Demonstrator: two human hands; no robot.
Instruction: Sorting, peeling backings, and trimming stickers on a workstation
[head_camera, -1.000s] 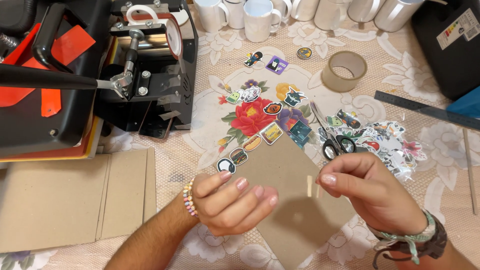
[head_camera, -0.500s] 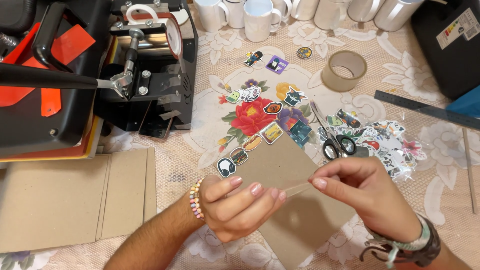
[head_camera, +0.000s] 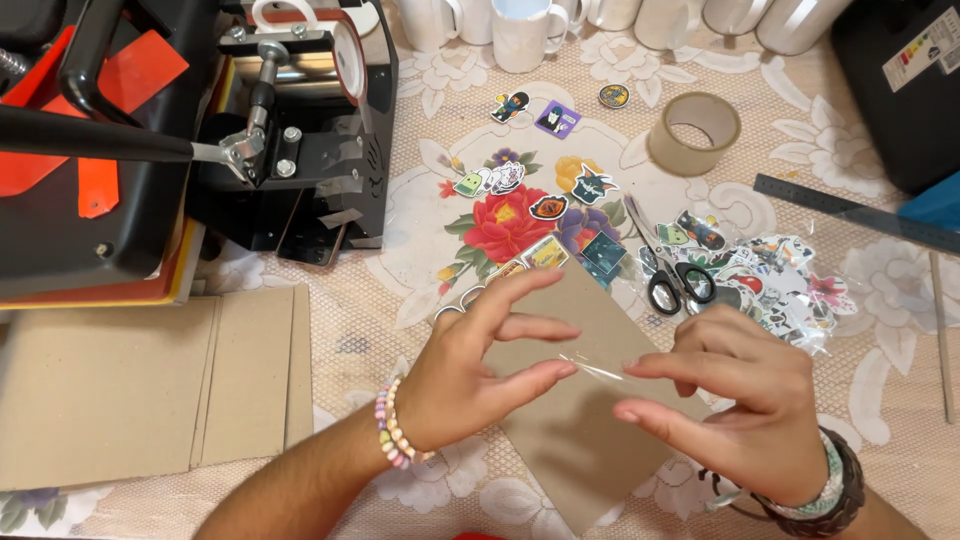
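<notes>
Head view, near edge of the tabletop outward. The person's left hand (head_camera: 480, 375) and right hand (head_camera: 725, 400) are meeting over a brown cardboard sheet (head_camera: 575, 420) that is lying flat near the middle of the near edge. Each grip is pinching one end of a thin strip of clear tape (head_camera: 600, 368) with thumb and fingertips, so the strip is stretching taut between them just above the sheet, seemingly to keep it from curling or sticking to itself; the left hand's other fingers are fanning up and clear of it. A beaded bracelet (head_camera: 392, 438) is circling the left wrist, and stacked bands (head_camera: 830, 490) the right.

Toward the near left corner, flat cardboard pieces (head_camera: 130, 385) are lying side by side. Just beyond the hands, black-handled scissors (head_camera: 672, 275) are resting beside a clear bag of stickers (head_camera: 770, 280), with loose stickers (head_camera: 540, 205) scattered over the tabletop's centre, all within easy reach. The tabletop (head_camera: 860, 400) is wearing a lace cloth over a floral print.

Farther on, a tape roll (head_camera: 694, 132) is lying flat, and a dark ruler (head_camera: 850, 212) is slanting toward the right edge. A black and red heat press (head_camera: 150, 150) is occupying the far left corner, and white mugs (head_camera: 520, 35) are lining the far edge. Nothing of the room beyond is showing.
</notes>
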